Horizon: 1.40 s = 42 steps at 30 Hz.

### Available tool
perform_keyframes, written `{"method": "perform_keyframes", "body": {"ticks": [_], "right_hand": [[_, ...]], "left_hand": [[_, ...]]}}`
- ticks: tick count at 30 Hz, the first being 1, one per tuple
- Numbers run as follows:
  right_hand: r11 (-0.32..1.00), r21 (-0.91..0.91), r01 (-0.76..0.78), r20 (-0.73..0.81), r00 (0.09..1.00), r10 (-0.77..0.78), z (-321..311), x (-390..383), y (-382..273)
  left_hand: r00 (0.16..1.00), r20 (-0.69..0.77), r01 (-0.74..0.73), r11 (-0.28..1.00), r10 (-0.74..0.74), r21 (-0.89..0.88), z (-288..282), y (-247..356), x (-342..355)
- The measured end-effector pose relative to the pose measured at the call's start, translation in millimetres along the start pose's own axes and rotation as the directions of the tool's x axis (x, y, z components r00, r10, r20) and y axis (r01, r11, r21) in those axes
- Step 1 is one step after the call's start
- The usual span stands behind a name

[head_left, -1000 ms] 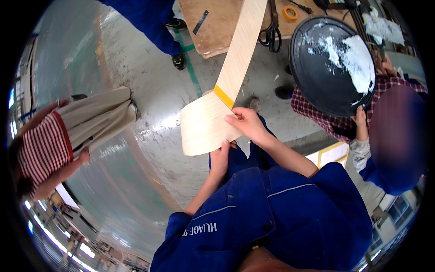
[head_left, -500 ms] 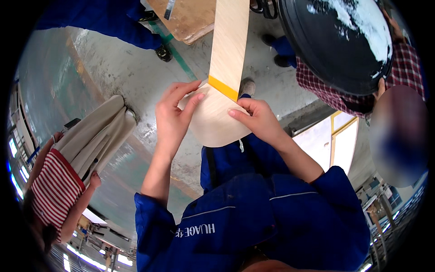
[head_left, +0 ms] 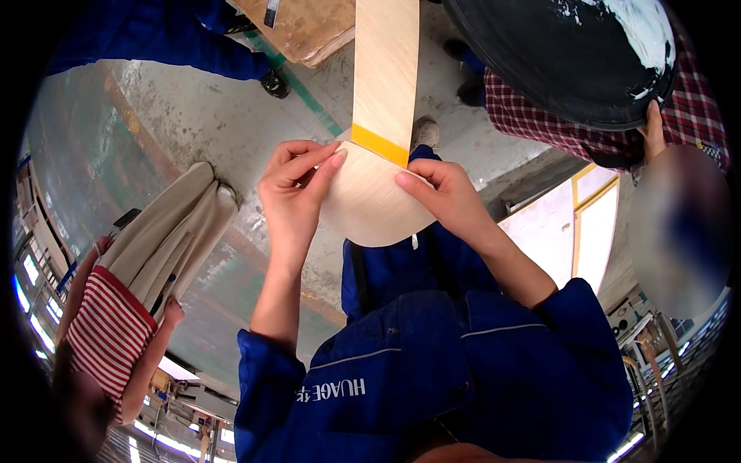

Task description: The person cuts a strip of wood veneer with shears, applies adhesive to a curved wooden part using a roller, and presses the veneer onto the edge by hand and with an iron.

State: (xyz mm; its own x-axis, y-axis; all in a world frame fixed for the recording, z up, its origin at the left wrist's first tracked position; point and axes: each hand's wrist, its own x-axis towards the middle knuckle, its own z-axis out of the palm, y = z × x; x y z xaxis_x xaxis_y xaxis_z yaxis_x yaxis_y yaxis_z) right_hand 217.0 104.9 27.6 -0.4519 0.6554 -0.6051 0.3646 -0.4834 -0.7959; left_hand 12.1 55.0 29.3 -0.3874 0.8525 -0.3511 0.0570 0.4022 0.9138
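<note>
In the head view, the left hand (head_left: 287, 189) has come from the near edge of the pale sheet (head_left: 376, 204) to its far-left corner, so both sides are held beside the yellow band (head_left: 380, 145): each grip pinches, thumb uppermost, the right hand (head_left: 451, 197) at the right edge, forearms reaching forward.

One left hand (head_left: 289, 193) and one right hand (head_left: 451, 199), two of the wearer's own; one long pale strip (head_left: 387, 69); one broad pale section (head_left: 374, 204); one yellow band (head_left: 380, 146); one round black tray (head_left: 525, 62); one brown board (head_left: 309, 27); one striped shirt (head_left: 112, 332); one plaid garment (head_left: 532, 116); one pair of beige trousers (head_left: 171, 224); one light shoe (head_left: 427, 133).
</note>
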Motion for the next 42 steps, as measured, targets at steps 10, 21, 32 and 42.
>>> {"method": "perform_keyframes", "body": {"ticks": [10,21,32,42], "right_hand": [[0.997,0.063,0.041,0.017,0.999,-0.042,-31,3,2],[0.997,0.027,0.076,0.008,0.997,-0.077,-72,7,-7],[0.994,0.070,0.083,0.021,0.996,-0.085,-90,-1,-12],[0.994,0.071,0.083,0.020,0.996,-0.084,-93,-3,-15]], "left_hand": [[0.999,-0.006,0.034,0.999,-0.034,-0.017,27,16,5],[0.999,0.014,0.051,0.998,-0.051,-0.030,59,34,22],[1.000,0.011,-0.006,0.999,0.005,0.052,81,59,17],[0.755,0.157,-0.559,0.500,0.637,0.662,89,45,4]]}}
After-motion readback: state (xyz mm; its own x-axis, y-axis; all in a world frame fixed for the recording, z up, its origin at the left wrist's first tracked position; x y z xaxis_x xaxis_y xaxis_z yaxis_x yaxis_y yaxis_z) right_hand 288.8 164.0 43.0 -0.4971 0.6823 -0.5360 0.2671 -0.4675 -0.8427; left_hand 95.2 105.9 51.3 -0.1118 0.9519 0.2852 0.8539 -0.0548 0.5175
